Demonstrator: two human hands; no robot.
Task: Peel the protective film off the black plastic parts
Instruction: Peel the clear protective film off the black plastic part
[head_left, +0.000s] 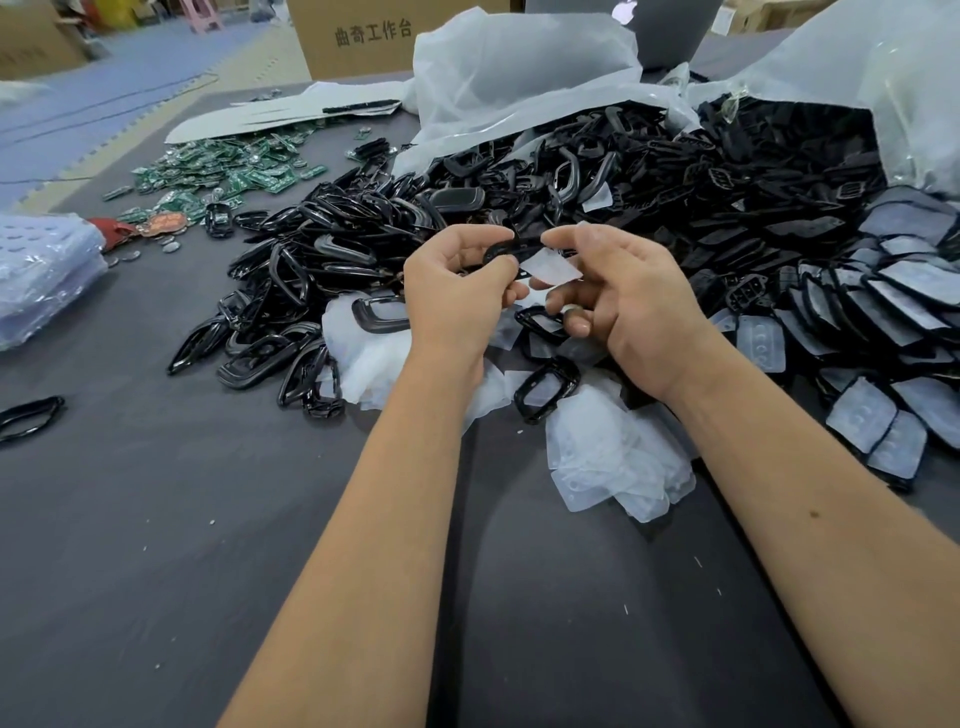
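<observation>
Legible markings, two items. Item one: a cardboard box (358, 41) at the far edge of the table carries printed dark characters on its facing side, reading 曲奇工作台. Item two: a grey laptop lid (670, 31), right of the box, bears a white apple logo near its upper left. Red tag (161, 223), well left of and nearer than the box: print present, too small to read.

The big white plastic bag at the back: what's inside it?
Black plastic parts spill out of the white plastic bag onto the grey table, mostly frames and vented pieces. How far the pile runs back inside cannot be seen; the bag's plastic covers it.
</observation>
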